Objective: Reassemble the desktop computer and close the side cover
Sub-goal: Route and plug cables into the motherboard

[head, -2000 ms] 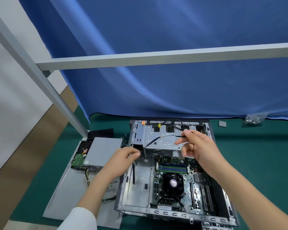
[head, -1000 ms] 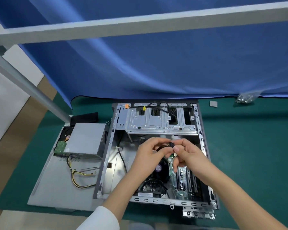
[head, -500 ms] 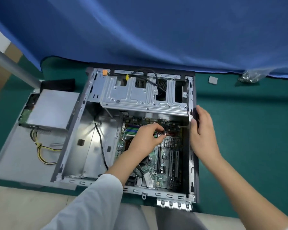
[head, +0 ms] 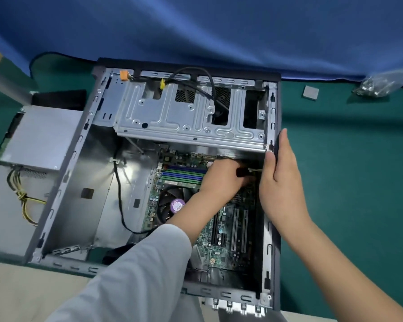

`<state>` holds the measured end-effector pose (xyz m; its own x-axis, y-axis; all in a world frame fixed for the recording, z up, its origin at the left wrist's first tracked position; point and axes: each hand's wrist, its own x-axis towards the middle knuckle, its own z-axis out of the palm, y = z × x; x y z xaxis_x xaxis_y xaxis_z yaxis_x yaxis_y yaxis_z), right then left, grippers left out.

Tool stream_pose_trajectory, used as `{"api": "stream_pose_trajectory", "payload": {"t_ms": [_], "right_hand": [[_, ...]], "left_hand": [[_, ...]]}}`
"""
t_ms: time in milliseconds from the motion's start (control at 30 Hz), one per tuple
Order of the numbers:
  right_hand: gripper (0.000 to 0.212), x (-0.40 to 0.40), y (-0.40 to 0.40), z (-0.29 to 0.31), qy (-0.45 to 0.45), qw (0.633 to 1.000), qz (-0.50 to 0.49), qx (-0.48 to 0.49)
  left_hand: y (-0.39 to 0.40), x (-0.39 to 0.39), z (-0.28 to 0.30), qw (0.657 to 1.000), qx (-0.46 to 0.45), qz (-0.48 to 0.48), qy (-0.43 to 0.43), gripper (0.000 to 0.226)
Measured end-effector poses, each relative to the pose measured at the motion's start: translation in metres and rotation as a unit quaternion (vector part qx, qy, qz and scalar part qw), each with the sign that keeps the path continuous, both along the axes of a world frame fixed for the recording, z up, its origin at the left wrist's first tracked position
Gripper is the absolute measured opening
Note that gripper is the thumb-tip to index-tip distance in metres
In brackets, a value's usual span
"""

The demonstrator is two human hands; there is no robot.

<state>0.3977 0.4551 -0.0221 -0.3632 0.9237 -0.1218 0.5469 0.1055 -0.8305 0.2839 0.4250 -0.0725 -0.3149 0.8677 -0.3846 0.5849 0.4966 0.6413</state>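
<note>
The open computer case (head: 63, 182) lies on its side on the green mat (head: 347, 182), its side cover (head: 0, 217) flat to the left under the power supply (head: 42, 138); the motherboard (head: 226, 228) sits inside, below the drive cage (head: 184, 117); the right hand (head: 282, 180), fingers straight, steadies the case's right wall; the left hand (head: 223, 177) pinches a small black cable connector (head: 241, 171) at the board's upper right edge. The step looks like plugging a lead; next calls for aligning it squarely and pressing it home.
</note>
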Motion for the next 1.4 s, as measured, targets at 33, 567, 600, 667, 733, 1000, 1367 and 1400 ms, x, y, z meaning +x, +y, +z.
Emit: {"api": "stream_pose_trajectory", "payload": {"t_ms": [33, 567, 600, 667, 733, 1000, 1367, 1400], "right_hand": [[0.053, 0.000, 0.000, -0.001, 0.001, 1.000, -0.003, 0.001], [0.053, 0.003, 0.001, 0.000, 0.057, 0.995, -0.035, -0.080], [0.053, 0.003, 0.001, 0.000, 0.057, 0.995, -0.036, -0.079], [0.053, 0.003, 0.000, 0.000, 0.059, 0.994, -0.040, -0.081], [0.053, 0.003, -0.001, -0.001, 0.062, 0.994, -0.042, -0.083], [0.051, 0.002, 0.000, 0.000, 0.066, 0.994, -0.043, -0.072], [0.049, 0.001, 0.001, 0.004, 0.074, 0.994, -0.043, -0.062], [0.049, 0.001, 0.001, 0.004, 0.076, 0.994, -0.044, -0.063]], "left_hand": [[0.001, 0.000, -0.002, 1.000, 0.002, 0.005, -0.008, 0.019], [0.024, 0.007, -0.016, 0.988, 0.064, 0.137, -0.030, 0.030], [0.027, 0.009, -0.017, 0.989, 0.062, 0.132, -0.030, 0.028], [0.029, 0.014, -0.024, 0.992, 0.061, 0.107, -0.020, 0.023], [0.028, 0.017, -0.032, 0.995, 0.063, 0.084, 0.000, 0.022], [0.022, 0.013, -0.034, 0.990, 0.131, 0.056, -0.021, 0.025], [0.020, 0.010, -0.031, 0.987, 0.153, -0.040, 0.023, 0.024], [0.020, 0.010, -0.032, 0.988, 0.148, -0.042, 0.030, 0.023]]}}
